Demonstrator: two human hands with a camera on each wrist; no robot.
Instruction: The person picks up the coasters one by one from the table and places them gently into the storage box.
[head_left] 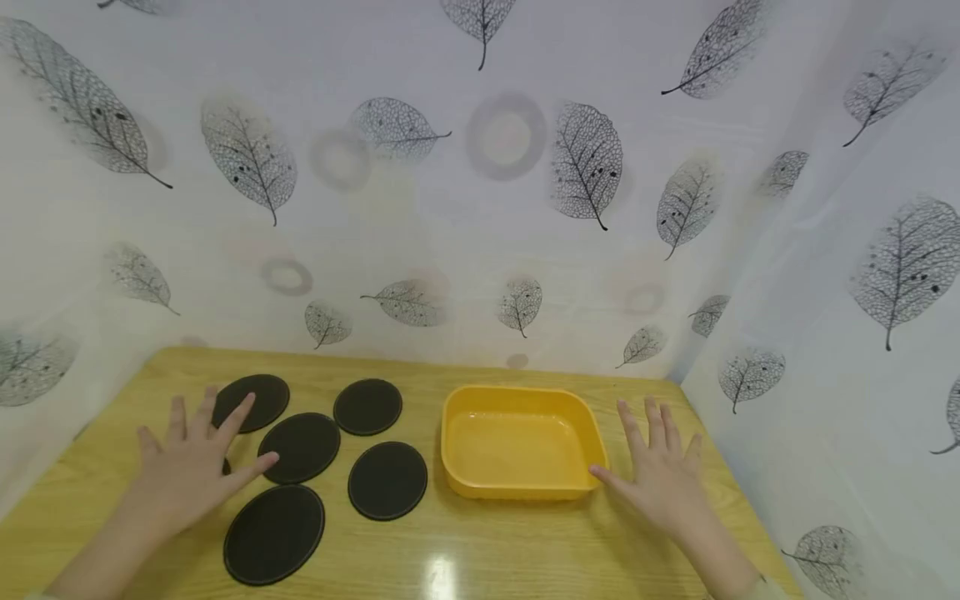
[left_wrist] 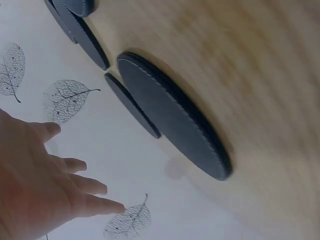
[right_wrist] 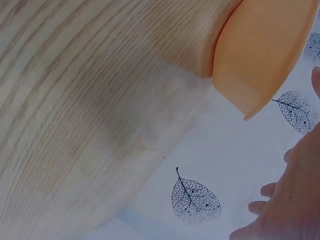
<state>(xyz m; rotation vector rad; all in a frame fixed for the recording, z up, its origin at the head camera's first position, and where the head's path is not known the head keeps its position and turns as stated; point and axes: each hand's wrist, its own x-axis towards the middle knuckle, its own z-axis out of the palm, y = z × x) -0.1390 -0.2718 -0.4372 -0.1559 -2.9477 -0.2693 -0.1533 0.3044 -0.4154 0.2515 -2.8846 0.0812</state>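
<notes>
Several round black coasters with stitched edges lie on the left half of the table, among them a front coaster [head_left: 274, 535], a right-hand coaster [head_left: 387, 481] and a back coaster [head_left: 367, 407]. My left hand [head_left: 180, 479], fingers spread, hovers over the leftmost coasters and partly hides them; it holds nothing. In the left wrist view that hand [left_wrist: 45, 185] is apart from the nearest coaster [left_wrist: 172, 115]. A yellow plastic tray [head_left: 517, 490] with rounded corners sits right of the coasters, nothing inside. My right hand [head_left: 663, 483] is spread beside it, thumb tip overlapping its right rim in the head view.
The wooden table [head_left: 480, 554] ends at a white curtain [head_left: 480, 250] printed with grey leaves, which hangs behind it and along the right side. A bright light reflection shows on the wood near the front.
</notes>
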